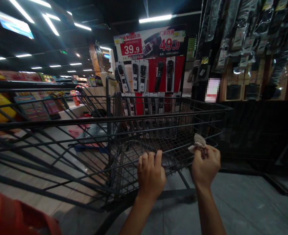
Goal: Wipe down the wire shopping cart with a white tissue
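Observation:
A dark wire shopping cart (pixel 144 131) stretches across the view, its basket bare in the part I can see. The fingers of my left hand (pixel 151 178) are curled over a wire on the cart's near side. To the right, my right hand (pixel 206 164) pinches a crumpled greyish cloth (pixel 199 141) against or close to the side wires near the basket's end. Whether the cloth touches the wire is hard to tell. Much of it is hidden inside the fingers.
A red plastic object (pixel 19 215) fills the lower left corner. Behind the cart stands a belt display (pixel 156 76) under a price sign (pixel 150 44). More packaged goods (pixel 242 39) hang at the upper right. Tiled floor (pixel 251 192) lies below.

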A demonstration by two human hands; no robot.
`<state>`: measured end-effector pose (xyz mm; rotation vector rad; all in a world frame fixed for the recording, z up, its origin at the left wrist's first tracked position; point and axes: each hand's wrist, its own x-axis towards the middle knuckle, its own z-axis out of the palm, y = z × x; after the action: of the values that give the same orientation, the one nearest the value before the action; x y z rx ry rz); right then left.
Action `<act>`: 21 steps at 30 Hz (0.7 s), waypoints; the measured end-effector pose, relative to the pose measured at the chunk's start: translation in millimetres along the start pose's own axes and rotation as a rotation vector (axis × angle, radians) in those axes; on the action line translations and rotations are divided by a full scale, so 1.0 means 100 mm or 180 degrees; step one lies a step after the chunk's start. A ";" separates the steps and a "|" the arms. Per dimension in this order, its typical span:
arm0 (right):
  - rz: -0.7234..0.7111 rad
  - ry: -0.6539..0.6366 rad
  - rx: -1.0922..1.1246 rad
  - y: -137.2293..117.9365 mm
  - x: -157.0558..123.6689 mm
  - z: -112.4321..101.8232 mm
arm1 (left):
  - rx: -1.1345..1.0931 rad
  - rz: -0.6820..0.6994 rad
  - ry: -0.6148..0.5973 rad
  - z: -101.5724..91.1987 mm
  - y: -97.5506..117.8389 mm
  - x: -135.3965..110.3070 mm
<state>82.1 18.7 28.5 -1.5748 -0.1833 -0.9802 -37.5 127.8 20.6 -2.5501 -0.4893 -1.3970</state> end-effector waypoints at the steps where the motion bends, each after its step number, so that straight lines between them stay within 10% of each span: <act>1: 0.0010 0.0042 0.0057 0.02 0.01 0.01 | -0.0006 -0.0038 0.0013 0.00 0.00 0.00; 21: -0.0730 -0.0741 0.1041 -0.53 -0.45 0.11 | 0.0025 -0.0196 0.0139 -0.02 0.06 0.03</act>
<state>26.4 60.6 38.9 -1.3798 -0.6659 -0.8865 -36.0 122.4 24.0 -2.5128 -0.5690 -1.4650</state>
